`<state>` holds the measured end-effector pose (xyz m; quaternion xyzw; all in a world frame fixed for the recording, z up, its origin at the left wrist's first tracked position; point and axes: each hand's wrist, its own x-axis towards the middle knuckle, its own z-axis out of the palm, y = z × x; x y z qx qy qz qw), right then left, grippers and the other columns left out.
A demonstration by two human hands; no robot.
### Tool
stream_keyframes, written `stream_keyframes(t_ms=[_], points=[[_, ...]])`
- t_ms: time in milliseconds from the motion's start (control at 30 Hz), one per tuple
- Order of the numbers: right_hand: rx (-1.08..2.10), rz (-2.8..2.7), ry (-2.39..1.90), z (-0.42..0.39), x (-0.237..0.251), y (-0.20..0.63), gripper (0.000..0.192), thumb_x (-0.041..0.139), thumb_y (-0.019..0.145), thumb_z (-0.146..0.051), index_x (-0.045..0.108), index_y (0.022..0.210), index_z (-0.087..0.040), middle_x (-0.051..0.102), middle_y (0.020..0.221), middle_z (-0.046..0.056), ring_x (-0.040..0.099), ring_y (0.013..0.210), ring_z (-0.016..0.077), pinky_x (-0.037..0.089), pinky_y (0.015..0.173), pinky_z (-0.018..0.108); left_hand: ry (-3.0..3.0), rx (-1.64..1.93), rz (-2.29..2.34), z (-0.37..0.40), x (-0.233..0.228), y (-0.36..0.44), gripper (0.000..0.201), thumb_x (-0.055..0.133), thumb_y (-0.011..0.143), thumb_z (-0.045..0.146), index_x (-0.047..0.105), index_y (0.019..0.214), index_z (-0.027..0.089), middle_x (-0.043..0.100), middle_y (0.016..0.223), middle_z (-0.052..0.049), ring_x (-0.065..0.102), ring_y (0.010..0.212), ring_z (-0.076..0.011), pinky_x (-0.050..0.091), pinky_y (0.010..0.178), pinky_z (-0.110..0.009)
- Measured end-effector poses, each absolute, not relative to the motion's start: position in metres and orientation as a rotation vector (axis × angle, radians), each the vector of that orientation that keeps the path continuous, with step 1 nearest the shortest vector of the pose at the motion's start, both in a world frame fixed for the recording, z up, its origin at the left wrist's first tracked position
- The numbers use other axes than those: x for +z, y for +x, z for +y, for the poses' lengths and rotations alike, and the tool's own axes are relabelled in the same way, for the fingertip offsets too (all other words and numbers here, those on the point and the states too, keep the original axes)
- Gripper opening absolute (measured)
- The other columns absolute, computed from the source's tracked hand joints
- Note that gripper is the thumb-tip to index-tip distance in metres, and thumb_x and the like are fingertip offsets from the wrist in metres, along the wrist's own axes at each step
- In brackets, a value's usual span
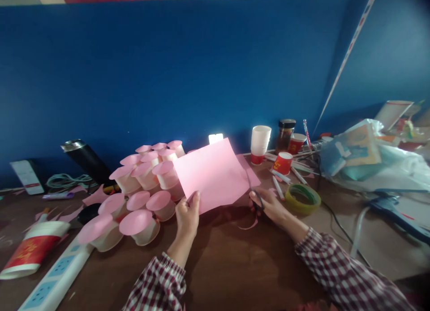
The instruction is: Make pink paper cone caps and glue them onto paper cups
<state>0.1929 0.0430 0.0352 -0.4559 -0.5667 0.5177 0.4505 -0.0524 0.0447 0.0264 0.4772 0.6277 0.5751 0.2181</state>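
Note:
A sheet of pink paper (211, 172) is pinched at its lower left corner between the thumb and fingers of my left hand (188, 214). My right hand (267, 203) is closed around the dark handles of a pair of scissors (257, 200), whose blades point up by the sheet's right edge. Whether the blades touch the paper I cannot tell. A second pink piece (248, 170) shows behind the sheet on the right. Below the scissors lies a thin curled pink strip (249, 225). Left of my left hand stand several white paper cups (141, 232) topped with pink paper discs.
A white power strip (55, 275) and a tipped red-and-white cup (32, 248) lie at the left, near a black flask (85, 161). To the right are yellow-green tape (303, 199), stacked cups (260, 143), a brown jar (285, 136), a plastic bag (356, 154) and a blue glue gun (399, 217).

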Motion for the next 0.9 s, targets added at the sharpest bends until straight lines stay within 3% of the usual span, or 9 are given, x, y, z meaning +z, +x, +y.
stream_keyframes(t_ms=[233,433,767,900], points=[[1.233,-1.521,-1.096,0.046,0.035,0.202,0.035,0.055,0.081,-0.05,0.054,0.076,-0.015,0.056,0.063,0.0,0.052,0.052,0.0093,0.033,0.042,0.018,1.34,1.581,1.634,0.046,0.026,-0.055,0.034,0.061,0.074,0.04,0.069,0.086,0.01,0.071,0.084,-0.009,0.064,0.082,-0.0225,0.048,0.076,-0.029],[1.238,-1.53,-1.11,0.047,0.034,0.207,0.036,0.055,0.081,-0.05,0.055,0.071,-0.015,0.056,0.059,0.0,0.051,0.051,0.0102,0.031,0.044,0.02,1.346,1.565,1.646,0.047,0.026,-0.057,0.033,0.061,0.073,0.041,0.068,0.079,0.01,0.068,0.071,-0.006,0.061,0.071,-0.0182,0.046,0.068,-0.025],[1.282,-1.448,-1.138,0.048,0.038,0.211,0.04,0.065,0.071,-0.052,0.063,0.082,-0.013,0.052,0.052,-0.002,0.047,0.045,0.0095,0.037,0.043,0.022,1.31,1.535,1.644,0.047,0.035,-0.058,0.034,0.063,0.071,0.044,0.066,0.072,0.01,0.061,0.059,-0.002,0.054,0.061,-0.0141,0.042,0.058,-0.022],[1.3,-1.465,-1.135,0.049,0.036,0.214,0.041,0.066,0.072,-0.05,0.064,0.088,-0.013,0.053,0.053,-0.003,0.047,0.045,0.0091,0.036,0.043,0.022,1.309,1.539,1.619,0.048,0.036,-0.061,0.035,0.064,0.07,0.043,0.067,0.075,0.008,0.065,0.065,-0.004,0.058,0.066,-0.0162,0.044,0.062,-0.023]])
